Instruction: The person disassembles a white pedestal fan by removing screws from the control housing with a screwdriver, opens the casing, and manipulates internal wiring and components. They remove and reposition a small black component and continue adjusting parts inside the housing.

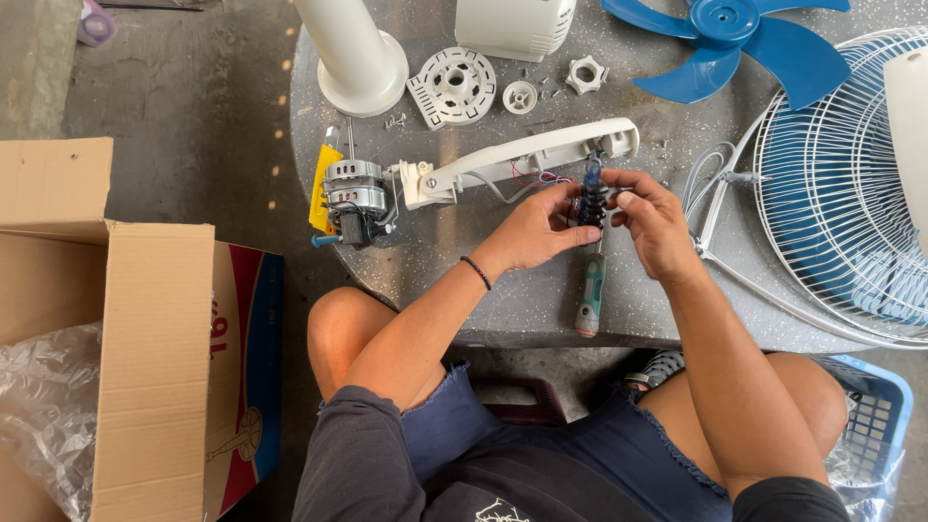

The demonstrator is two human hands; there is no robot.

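My left hand (535, 229) and my right hand (654, 221) both pinch a small dark switch block (589, 201) with thin coloured wires, held just above a round grey stone table (464, 261). The wires run into a white plastic fan housing arm (527, 156) lying across the table. At the arm's left end sits a metal fan motor (352, 197) beside a yellow part (323, 180). A green-handled screwdriver (590, 292) lies on the table under my hands.
A blue fan blade (739, 43), a white wire fan guard (841, 184), a white fan column base (360, 60), a round white plastic plate (453, 86) and small nuts and screws lie on the table. An open cardboard box (145, 329) stands left; a blue basket (875, 416) right.
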